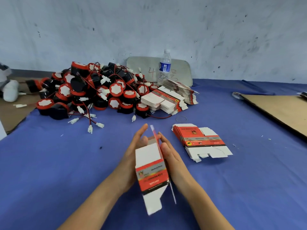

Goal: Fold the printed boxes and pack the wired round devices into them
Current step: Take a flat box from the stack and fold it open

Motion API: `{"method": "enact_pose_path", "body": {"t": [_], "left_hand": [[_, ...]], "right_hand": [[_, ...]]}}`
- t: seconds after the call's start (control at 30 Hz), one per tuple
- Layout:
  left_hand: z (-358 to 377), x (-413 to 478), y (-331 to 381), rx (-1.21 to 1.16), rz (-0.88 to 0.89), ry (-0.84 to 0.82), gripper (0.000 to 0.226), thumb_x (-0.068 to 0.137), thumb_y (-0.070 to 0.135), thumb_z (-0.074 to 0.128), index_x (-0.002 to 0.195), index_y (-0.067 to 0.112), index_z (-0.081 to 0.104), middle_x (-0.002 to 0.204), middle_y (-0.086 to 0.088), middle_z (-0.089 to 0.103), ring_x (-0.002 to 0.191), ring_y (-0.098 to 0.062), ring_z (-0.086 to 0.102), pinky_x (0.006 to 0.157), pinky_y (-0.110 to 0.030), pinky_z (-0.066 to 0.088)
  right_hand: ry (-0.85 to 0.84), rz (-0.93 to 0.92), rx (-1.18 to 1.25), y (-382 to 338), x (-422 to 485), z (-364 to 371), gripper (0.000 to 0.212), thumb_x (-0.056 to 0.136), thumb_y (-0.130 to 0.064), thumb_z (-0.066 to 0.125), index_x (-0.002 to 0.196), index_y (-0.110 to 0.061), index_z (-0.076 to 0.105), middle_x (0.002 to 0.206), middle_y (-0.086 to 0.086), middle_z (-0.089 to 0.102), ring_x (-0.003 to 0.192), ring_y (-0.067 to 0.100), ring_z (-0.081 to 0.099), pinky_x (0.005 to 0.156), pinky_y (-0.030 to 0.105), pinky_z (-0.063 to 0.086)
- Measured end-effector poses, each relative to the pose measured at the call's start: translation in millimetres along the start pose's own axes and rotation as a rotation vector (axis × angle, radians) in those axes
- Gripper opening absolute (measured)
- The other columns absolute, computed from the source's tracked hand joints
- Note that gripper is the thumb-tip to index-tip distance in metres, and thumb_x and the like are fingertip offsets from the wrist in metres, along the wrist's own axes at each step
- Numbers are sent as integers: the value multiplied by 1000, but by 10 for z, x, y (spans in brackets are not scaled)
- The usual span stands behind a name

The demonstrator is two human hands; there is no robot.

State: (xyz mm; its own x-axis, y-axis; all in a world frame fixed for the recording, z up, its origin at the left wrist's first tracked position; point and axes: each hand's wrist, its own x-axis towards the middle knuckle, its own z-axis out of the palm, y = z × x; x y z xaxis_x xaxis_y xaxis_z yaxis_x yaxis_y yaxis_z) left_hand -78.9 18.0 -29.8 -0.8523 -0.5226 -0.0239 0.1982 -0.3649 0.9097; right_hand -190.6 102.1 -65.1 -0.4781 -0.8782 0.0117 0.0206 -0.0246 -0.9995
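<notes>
Worktop (49, 163), blue cloth, L to R:
- Far L: 1 white soft item (10, 91), partly cut off.
- 1 heap of wired round devices (86, 90), red/black w/ white plugs. Too overlapped to count.
- Centre, near me: 1 printed box (150, 170), part-opened and tilted, end flaps loose. It's between my L hand (137, 147) & R hand (170, 154). Grip released: fingers straight, palms pressing its 2 sides.
- Rear: 1 water bottle (164, 67), upright, in front of 1 grey board (181, 70).
- Flat boxes, 3 lots: mid stack (163, 101) touching heap, fanned stack (181, 90) behind it, near stack (201, 142) just R of my hands.
- 1 rubber band (181, 119).
- Far R: 1 cardboard sheet (280, 112).
</notes>
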Motion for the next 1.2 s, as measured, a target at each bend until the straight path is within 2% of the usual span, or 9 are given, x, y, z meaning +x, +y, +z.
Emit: {"method": "enact_pose_path", "body": {"t": [0.07, 0.13, 0.27, 0.4, 0.6, 0.77, 0.9, 1.07, 1.2], "left_hand": [[-24, 23, -35, 106, 7, 66, 32, 93, 18, 48, 120, 35, 51, 88, 6, 68, 72, -3, 69, 66, -21, 56], [-51, 50, -40, 106, -48, 59, 30, 98, 18, 44, 119, 37, 52, 84, 0, 72, 73, -13, 71, 69, -28, 58], [-78, 65, -12, 98, -45, 81, 25, 82, 23, 51, 88, 23, 76, 87, -6, 75, 77, -20, 73, 66, -29, 59], [-180, 186, -79, -151, -36, 304, 24, 98, 0, 41, 95, 7, 64, 83, -7, 71, 67, -16, 68, 56, -26, 57], [-206, 232, -185, -293, -27, 289, 60, 89, -17, 37, 137, 19, 44, 111, -18, 69, 97, -29, 69, 65, -32, 61], [-114, 209, -248, -102, -29, 283, 49, 95, -10, 41, 134, 20, 46, 120, -16, 64, 101, -21, 66, 88, -29, 54], [-180, 163, -154, 222, 363, 491, 41, 98, 21, 48, 134, 38, 40, 139, 3, 49, 120, 0, 50, 92, -14, 41], [-131, 59, -60, 360, 509, 176, 77, 70, 71, 65, 136, 57, 27, 142, 17, 46, 134, -4, 42, 104, -26, 40], [-93, 77, -93, 324, 429, 109, 75, 73, 52, 72, 135, 53, 29, 129, 17, 57, 123, -7, 54, 89, -20, 49]], "right_hand": [[-8, 20, 1, 28, 11, -5, 72, 70, -67, 53, 138, -47, 36, 114, -26, 65, 104, -5, 63, 76, 13, 51], [11, 42, -6, 30, 45, -18, 68, 74, -65, 51, 138, -47, 39, 116, -21, 65, 100, -5, 64, 75, 14, 51], [53, 100, 11, -8, 116, -80, 23, 95, -52, 43, 118, -50, 49, 82, -23, 71, 72, -6, 65, 63, 7, 46], [97, 25, 258, -41, 96, -103, 63, 72, -73, 59, 124, -37, 57, 98, -7, 72, 81, 11, 68, 65, 24, 54], [127, -284, 20, 30, 42, 39, 104, 61, -33, 83, 144, -48, 23, 125, -20, 57, 116, 6, 58, 87, 26, 53], [393, -355, 216, -66, 49, -96, 57, 67, -29, 78, 120, -30, 57, 115, -9, 69, 110, 10, 63, 82, 16, 50], [442, -299, 309, -115, 44, -215, 55, 72, -34, 73, 124, -27, 56, 116, -8, 69, 111, 15, 64, 90, 29, 50], [294, -306, 124, -143, -40, -100, 38, 72, -46, 66, 110, -42, 62, 111, -8, 69, 106, 13, 64, 87, 30, 52], [191, -313, 70, -200, -88, -57, 43, 73, -43, 65, 114, -50, 59, 118, -10, 66, 112, 13, 61, 87, 27, 53]]}}
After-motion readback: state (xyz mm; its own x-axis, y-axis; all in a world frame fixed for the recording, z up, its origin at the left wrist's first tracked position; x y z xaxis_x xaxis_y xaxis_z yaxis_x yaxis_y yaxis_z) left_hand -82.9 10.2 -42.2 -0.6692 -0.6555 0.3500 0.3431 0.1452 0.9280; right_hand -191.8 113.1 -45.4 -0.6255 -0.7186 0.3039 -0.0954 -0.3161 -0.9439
